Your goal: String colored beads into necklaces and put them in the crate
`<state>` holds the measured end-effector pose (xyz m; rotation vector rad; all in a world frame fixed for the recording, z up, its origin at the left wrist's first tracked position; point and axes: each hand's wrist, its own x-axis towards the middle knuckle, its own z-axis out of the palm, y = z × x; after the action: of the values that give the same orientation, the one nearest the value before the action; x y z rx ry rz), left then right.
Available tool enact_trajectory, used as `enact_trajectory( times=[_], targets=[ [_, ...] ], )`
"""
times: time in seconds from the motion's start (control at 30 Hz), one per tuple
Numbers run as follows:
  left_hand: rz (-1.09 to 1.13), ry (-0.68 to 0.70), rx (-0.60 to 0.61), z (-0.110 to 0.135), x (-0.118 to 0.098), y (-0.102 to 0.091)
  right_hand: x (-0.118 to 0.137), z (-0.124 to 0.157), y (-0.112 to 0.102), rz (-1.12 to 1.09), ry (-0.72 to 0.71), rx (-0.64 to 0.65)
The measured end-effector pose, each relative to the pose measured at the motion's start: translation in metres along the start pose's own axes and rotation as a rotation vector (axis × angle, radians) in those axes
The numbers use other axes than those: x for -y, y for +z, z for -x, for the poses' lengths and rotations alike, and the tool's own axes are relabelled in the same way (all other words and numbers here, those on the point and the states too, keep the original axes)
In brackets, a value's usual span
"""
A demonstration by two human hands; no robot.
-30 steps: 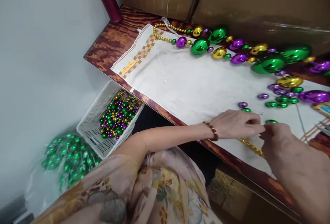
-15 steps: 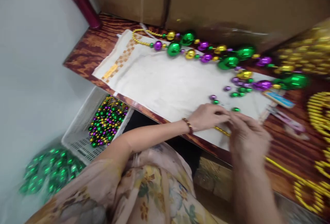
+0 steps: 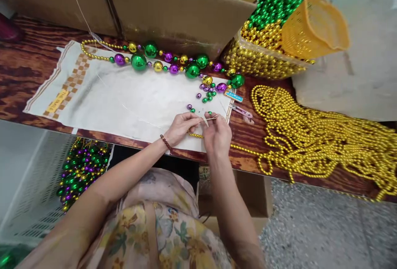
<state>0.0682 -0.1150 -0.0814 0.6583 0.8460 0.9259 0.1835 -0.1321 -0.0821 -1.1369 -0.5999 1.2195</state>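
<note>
Both hands meet over the front edge of a white towel (image 3: 149, 99). My left hand (image 3: 181, 127) is closed in a pinch on a thin pale thread (image 3: 208, 119). Facing it, my right hand (image 3: 219, 132) pinches the same thread between its fingertips. A short stretch of gold bead strand (image 3: 196, 135) shows under the hands and runs on to the right. Just beyond the fingers lie small loose green beads (image 3: 207, 98) and purple beads (image 3: 198, 95). A beaded necklace (image 3: 138, 61) of green, purple and gold balls stretches along the towel's back edge.
Pink-handled snippers (image 3: 240, 111) and a blue-labelled piece (image 3: 234, 96) lie to the right. A heap of gold bead strands (image 3: 310, 132) covers the table's right side. Behind stand a cardboard box (image 3: 173, 13) and an orange basket (image 3: 316, 25). A white crate (image 3: 31, 203) sits below left.
My view has swung to the right, bringing in the gold strands and orange basket. The hands stay together above the towel, now slightly apart with thread visible between them.
</note>
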Motion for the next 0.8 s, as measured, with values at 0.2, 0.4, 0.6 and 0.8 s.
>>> enact_trajectory(
  times=[0.2,0.4,0.6,0.8],
  targets=[
    [-0.139,0.091,0.108,0.002,-0.006,-0.007,0.018,-0.003,-0.009,-0.303,0.163,0.031],
    [-0.24,0.095,0.153,0.006,-0.009,-0.008,0.022,0.002,-0.01,-0.362,0.353,0.075],
    [-0.225,0.115,0.202,0.009,-0.006,-0.013,0.051,-0.003,-0.038,-0.407,0.14,0.092],
    [-0.108,0.173,0.141,0.011,-0.01,-0.025,0.055,-0.01,-0.058,-0.023,-0.18,-0.008]
  ],
)
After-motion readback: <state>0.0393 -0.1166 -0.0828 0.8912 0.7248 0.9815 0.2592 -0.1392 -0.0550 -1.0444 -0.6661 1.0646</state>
